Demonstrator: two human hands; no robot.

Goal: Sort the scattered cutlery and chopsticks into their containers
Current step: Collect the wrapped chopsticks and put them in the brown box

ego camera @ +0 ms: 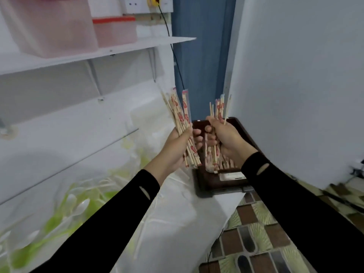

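Note:
My left hand [178,146] grips a bundle of wrapped wooden chopsticks [180,113] that fans upward, its lower ends sticking out below the palm. My right hand [226,138] grips a second, shorter bundle of chopsticks [218,110], held upright. Both hands hover above a dark brown tray [208,186] at the counter's far right end. More wrapped chopsticks [220,162] stand or lie in the tray beneath my right hand, partly hidden by it.
A white counter [177,213] runs along the left wall, with white plastic spoons [78,205] over something green at the near left. A white shelf [98,52] overhead carries pink boxes [59,26]. A black cable [173,54] hangs down. Patterned floor tiles [256,233] lie at right.

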